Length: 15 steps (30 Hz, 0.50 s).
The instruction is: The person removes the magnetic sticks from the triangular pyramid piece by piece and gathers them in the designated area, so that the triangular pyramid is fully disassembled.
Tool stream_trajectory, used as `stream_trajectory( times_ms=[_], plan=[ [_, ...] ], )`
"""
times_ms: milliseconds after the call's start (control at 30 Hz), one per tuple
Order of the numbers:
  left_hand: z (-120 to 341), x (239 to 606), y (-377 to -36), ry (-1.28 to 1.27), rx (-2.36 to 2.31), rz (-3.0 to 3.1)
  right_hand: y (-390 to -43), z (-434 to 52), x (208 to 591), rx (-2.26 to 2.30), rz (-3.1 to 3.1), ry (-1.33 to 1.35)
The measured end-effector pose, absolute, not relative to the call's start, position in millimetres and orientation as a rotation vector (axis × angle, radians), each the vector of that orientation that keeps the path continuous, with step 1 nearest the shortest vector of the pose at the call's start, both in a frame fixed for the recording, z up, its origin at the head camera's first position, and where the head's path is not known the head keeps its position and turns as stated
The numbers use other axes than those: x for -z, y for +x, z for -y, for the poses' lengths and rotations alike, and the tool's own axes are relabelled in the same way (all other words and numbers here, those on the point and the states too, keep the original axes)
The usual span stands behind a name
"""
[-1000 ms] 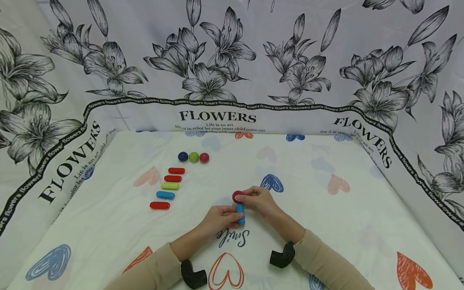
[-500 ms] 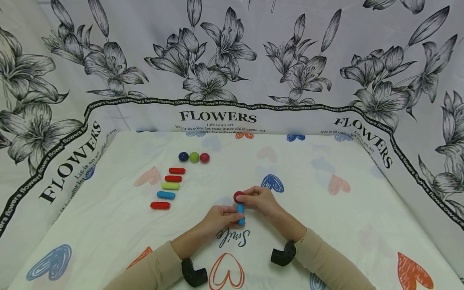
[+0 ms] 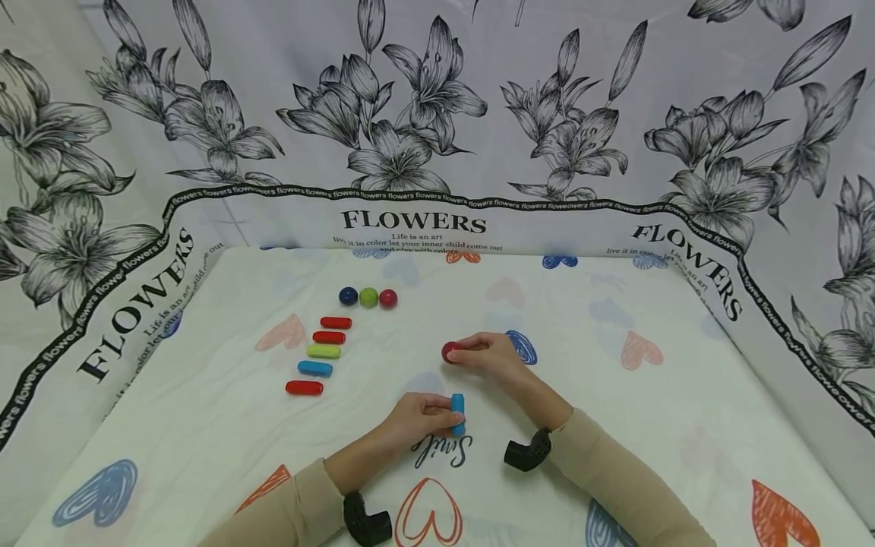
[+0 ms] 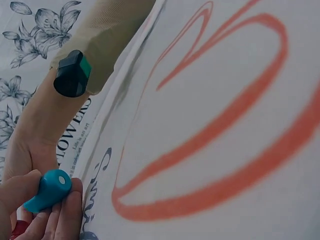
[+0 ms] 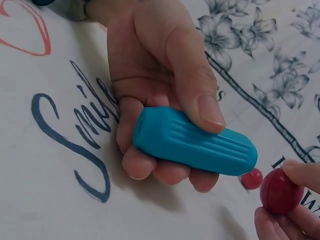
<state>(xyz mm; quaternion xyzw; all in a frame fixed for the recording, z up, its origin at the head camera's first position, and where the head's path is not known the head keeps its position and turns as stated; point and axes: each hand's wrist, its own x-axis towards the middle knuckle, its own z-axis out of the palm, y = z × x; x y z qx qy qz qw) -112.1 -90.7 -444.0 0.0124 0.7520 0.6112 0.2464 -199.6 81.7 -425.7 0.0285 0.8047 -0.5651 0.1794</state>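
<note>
My left hand (image 3: 418,416) holds a blue toy rod (image 3: 458,414) between thumb and fingers, close over the "Smile" lettering. In the right wrist view the blue rod (image 5: 197,142) shows ridged sides, with the thumb on top and the fingers underneath. A smooth red ball (image 3: 451,352) is pinched by my right hand (image 3: 491,357), just beyond the rod and apart from it. In the right wrist view that red ball (image 5: 281,191) has a seam line. The left wrist view shows the rod's end (image 4: 56,185) with a pale dot.
To the left lie several rods in a slanting column: red (image 3: 304,388), blue (image 3: 315,368), yellow-green (image 3: 323,351) and more red. Behind them a navy ball (image 3: 349,296), a green ball (image 3: 368,297) and another red ball (image 3: 388,298) stand in a row. A flower-printed curtain (image 3: 424,220) backs the heart-patterned cloth (image 3: 581,425).
The red ball, earlier against the rod's far end, has been drawn away from it as my right hand moved forward. My left hand keeps the blue rod, slightly nearer me.
</note>
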Motion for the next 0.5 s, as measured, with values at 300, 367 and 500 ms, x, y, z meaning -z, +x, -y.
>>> stream_trajectory(
  times_ms=[300,367,500],
  plan=[
    [93.8,445.4,-117.3,0.024,-1.632,-2.017,-222.9,-69.7,425.7,1.621,-2.276,-0.141],
    [94.4,445.6,-118.1,0.022,-1.634,-2.004,-227.6,-65.7,424.6,1.626,-2.285,-0.174],
    [94.7,445.4,-118.6,0.028,-1.658,-1.964,-236.7,-58.5,424.7,1.63,-2.306,-0.191]
  ],
)
